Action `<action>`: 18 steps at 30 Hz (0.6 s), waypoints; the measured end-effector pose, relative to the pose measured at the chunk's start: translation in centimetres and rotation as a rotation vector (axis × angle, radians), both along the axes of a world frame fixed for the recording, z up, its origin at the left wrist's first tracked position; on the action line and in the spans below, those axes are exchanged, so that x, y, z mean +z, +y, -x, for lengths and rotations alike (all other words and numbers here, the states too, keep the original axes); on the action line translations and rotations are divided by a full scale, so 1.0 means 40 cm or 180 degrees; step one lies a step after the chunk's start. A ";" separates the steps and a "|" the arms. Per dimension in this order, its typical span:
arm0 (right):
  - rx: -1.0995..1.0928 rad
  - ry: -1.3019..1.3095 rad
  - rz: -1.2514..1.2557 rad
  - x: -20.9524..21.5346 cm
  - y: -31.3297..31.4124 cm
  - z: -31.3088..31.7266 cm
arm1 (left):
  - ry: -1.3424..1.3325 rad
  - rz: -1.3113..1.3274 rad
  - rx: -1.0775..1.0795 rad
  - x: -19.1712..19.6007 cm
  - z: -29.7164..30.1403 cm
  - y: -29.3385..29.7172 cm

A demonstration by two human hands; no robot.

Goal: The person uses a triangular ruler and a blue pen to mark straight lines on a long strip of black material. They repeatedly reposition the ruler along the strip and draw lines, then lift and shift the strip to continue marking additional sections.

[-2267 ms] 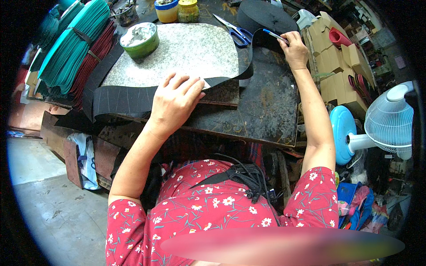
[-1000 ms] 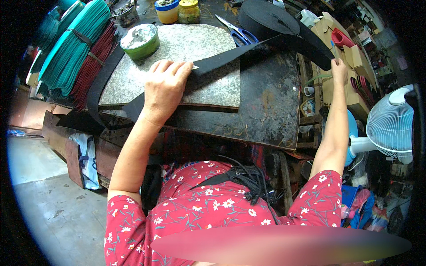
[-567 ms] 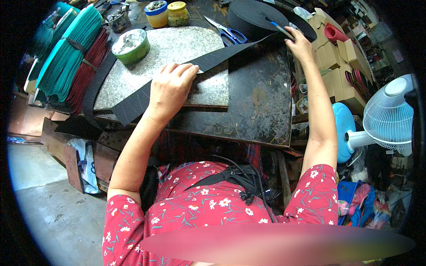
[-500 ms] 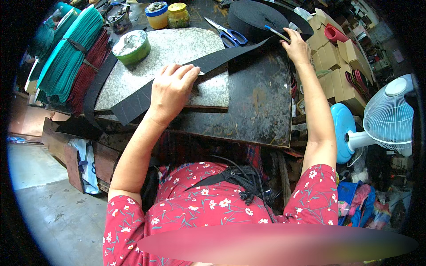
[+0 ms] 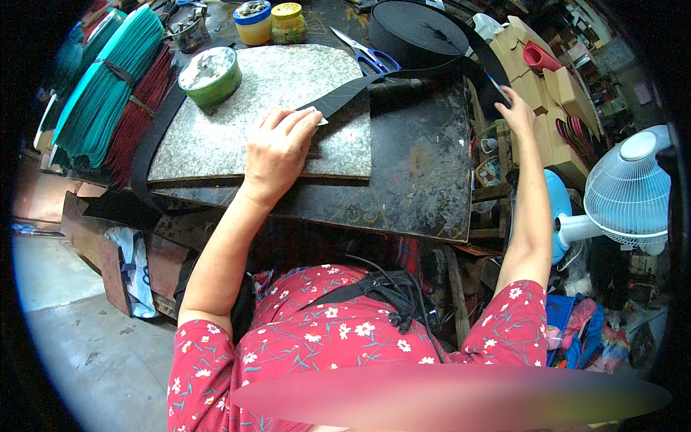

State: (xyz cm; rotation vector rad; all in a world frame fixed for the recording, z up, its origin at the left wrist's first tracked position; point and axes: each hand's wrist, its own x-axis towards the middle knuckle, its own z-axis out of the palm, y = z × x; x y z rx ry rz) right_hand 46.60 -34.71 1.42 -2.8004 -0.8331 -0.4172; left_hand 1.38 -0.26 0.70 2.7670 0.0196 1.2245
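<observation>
My left hand (image 5: 277, 155) rests on the speckled board, its fingers closed on a small white piece (image 5: 322, 120). Under those fingertips lies the end of a black strap (image 5: 344, 95). From there the strap runs right across the board, past the scissors, toward a big black roll (image 5: 417, 34). Out beyond the table's right edge, my right hand (image 5: 517, 115) pinches a blue-and-white pen (image 5: 497, 88). A loop of the black strap hangs by its fingers; whether they grip it too, I cannot tell. Blue-handled scissors (image 5: 374, 59) lie beside the roll.
On the speckled board (image 5: 252, 144) stands a green tub (image 5: 210, 78) of white paste. Two jars (image 5: 270, 25) are behind it. Teal strip bundles (image 5: 108, 79) and dark red ones (image 5: 140, 108) are at left. Cardboard boxes (image 5: 533, 93) and a fan (image 5: 626, 187) stand at right.
The black strap has slid right under my left hand, so its end now sits at my fingertips. My right hand has moved right and down, away from the roll, still with the pen.
</observation>
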 end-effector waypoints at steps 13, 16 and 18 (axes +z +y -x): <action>-0.0289 -0.0305 -0.0283 0.085 0.159 -0.074 | -0.0083 0.0137 -0.0099 0.002 0.015 -0.008; -0.1441 -0.0375 -0.0679 0.091 0.046 -0.133 | -0.0099 0.0058 -0.0072 0.001 0.011 -0.011; -0.2014 -0.0194 -0.0999 0.077 -0.018 -0.158 | -0.0081 0.0101 -0.0056 0.000 0.010 -0.012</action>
